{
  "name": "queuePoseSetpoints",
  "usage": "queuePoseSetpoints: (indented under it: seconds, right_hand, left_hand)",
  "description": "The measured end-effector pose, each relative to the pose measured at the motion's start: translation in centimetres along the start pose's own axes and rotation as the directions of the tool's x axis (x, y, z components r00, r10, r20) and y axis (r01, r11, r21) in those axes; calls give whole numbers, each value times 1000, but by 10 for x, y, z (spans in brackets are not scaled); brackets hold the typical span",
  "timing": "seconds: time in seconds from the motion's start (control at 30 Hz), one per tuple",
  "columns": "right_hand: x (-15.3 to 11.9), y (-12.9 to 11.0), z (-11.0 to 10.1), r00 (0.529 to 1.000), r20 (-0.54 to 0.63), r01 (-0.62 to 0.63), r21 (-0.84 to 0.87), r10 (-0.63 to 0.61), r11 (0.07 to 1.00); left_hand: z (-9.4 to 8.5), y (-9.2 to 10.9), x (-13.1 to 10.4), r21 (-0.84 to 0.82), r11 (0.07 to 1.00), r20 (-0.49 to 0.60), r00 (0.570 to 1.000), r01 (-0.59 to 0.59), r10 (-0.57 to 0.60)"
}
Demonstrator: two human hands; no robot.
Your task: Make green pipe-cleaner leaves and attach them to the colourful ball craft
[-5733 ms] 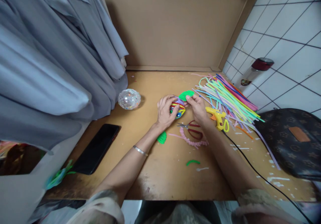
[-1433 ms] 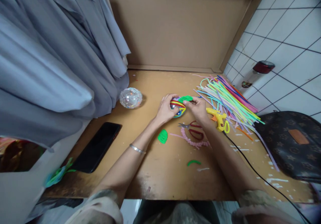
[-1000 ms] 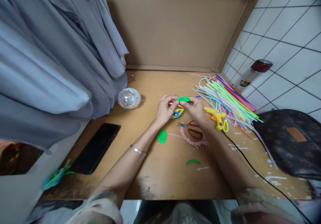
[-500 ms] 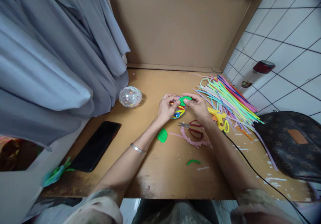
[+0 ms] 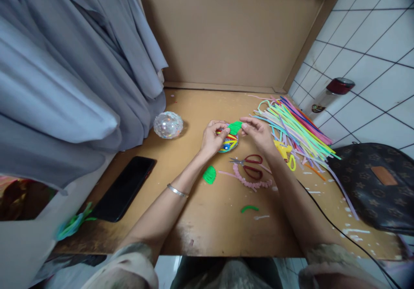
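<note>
My left hand point(image 5: 213, 139) grips a round, multicoloured craft piece point(image 5: 230, 144) with red, yellow and blue strips. At its top edge is a green leaf-shaped piece point(image 5: 235, 127), beside my left thumb. The fingertips of my right hand point(image 5: 258, 133) pinch the right tip of that green piece. A second green leaf shape point(image 5: 209, 174) lies on the table below my left hand. Red-handled scissors point(image 5: 252, 172) lie partly open nearer to me, next to a curved pink fuzzy strip point(image 5: 245, 181).
Coloured pipe cleaners point(image 5: 297, 125) and a yellow glue gun point(image 5: 283, 150) with a black cord lie at the right, near a dark bag point(image 5: 371, 190). A clear ball point(image 5: 168, 125) and a black phone point(image 5: 124, 189) are at the left. A bottle point(image 5: 333, 92) stands back right.
My right hand has shifted right, from over the craft piece to the green leaf's right tip. More of the leaf and scissors shows; the glue gun is more covered by my right arm.
</note>
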State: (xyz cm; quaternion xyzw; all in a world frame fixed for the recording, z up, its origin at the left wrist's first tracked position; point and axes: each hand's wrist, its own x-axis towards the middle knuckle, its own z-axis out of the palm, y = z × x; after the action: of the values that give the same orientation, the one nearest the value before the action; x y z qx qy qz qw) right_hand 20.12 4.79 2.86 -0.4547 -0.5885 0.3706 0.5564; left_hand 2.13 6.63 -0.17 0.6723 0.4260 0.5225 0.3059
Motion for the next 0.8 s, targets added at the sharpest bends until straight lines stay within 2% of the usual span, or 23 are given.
queuePoseSetpoints:
  seconds: [0.13, 0.27, 0.5, 0.7, 0.8]
  right_hand:
    - [1, -8, -8, 999, 6, 52, -134, -52, 990]
    - [-2, -11, -2, 997, 18, 78, -200, -76, 977]
    - [-5, -13, 8, 995, -82, 38, -154, -51, 987]
    - [-6, -14, 11, 990, -130, 50, -59, -57, 997]
    - [-8, -14, 15, 990, -129, 44, -49, -50, 998]
  left_hand:
    - [0, 0, 1, -23, 1000, 0, 1000, 13, -13]
    - [0, 5, -1, 9, 1000, 13, 1000, -16, 15]
    - [4, 15, -9, 178, 979, 21, 995, -99, 97]
    - [4, 11, -6, -45, 999, -10, 999, 30, -30]
    - [3, 15, -6, -48, 999, -54, 998, 6, -9]
